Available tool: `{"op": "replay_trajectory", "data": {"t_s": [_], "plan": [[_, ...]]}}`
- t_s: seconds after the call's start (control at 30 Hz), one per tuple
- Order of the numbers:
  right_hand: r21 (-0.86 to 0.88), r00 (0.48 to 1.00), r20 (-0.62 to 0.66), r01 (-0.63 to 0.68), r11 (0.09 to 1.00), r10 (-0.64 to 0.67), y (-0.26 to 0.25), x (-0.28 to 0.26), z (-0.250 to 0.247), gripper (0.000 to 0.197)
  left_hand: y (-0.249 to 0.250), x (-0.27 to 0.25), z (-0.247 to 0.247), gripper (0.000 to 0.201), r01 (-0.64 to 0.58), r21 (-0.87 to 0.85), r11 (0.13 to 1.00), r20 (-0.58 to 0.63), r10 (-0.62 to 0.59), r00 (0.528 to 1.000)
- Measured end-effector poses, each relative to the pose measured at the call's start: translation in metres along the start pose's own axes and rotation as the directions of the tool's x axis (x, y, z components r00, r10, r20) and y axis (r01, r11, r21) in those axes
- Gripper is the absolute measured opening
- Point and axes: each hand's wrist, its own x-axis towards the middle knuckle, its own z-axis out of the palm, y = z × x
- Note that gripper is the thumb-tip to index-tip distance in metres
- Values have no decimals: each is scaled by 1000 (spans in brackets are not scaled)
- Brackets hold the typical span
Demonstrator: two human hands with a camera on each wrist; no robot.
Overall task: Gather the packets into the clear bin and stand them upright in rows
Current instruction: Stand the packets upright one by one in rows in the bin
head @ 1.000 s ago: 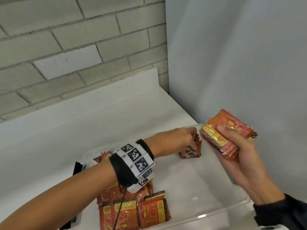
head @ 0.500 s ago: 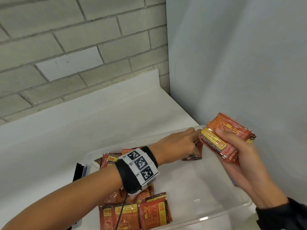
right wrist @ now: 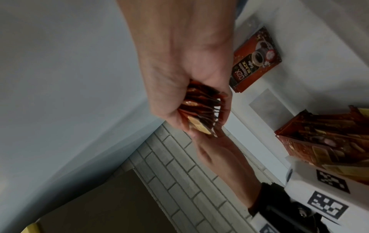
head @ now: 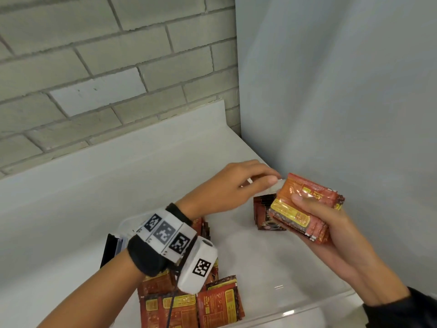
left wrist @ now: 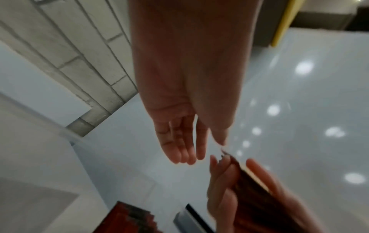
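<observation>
My right hand [head: 331,223] grips a stack of red and orange packets [head: 305,204] above the far right corner of the clear bin [head: 295,313]. In the right wrist view the stack [right wrist: 201,110] fans out between thumb and fingers. My left hand [head: 272,181] reaches across to the stack's top edge with fingers straight and thumb tip close to it, holding nothing. The left wrist view shows the left hand [left wrist: 203,151] just short of the stack [left wrist: 257,197]. A few packets [head: 267,216] stand upright in the bin's far right corner. A loose pile of packets [head: 189,304] lies at its near left.
The bin sits on a white counter [head: 118,185] in a corner between a brick wall [head: 118,67] and a smooth grey wall [head: 343,91] close on the right. A black latch [head: 110,252] sticks out at the bin's left side.
My left hand has let go of the upright packets in the far right corner and risen to the top of the stack. The right hand still holds the stack.
</observation>
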Motion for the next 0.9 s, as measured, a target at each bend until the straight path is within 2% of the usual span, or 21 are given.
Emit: {"op": "replay_trajectory", "data": {"t_s": [0.07, 0.13, 0.2, 0.3, 0.47, 0.67, 0.77, 0.9], "plan": [[17, 997, 67, -40, 999, 39, 0, -2, 4, 80, 10, -5, -5, 31, 69, -138, 988, 61, -61, 996], [83, 994, 77, -87, 993, 81, 0, -3, 7, 81, 14, -11, -4, 44, 125, -209, 970, 119, -102, 988], [96, 992, 83, -102, 990, 94, 0, -4, 9, 82, 12, -14, -1, 57, 155, -258, 954, 127, -125, 984], [22, 994, 71, -83, 996, 81, 2, -3, 12, 84, 9, -16, 5, 65, 168, -337, 926, 111, -138, 984], [31, 986, 48, -160, 987, 158, 4, -1, 10, 109, 8, -18, 9, 52, 163, -425, 890, 60, -152, 987], [40, 980, 105, -175, 984, 170, 3, -3, 12, 102, 8, -19, 12, 45, 195, -517, 833, 62, -191, 980], [35, 977, 112, -185, 982, 180, 3, -3, 11, 98, 8, -19, 11, 40, 150, -513, 845, 19, -164, 986], [113, 975, 124, -197, 974, 183, 3, -1, 8, 93, 8, -22, 9, 32, 56, -531, 845, -73, -112, 991]]}}
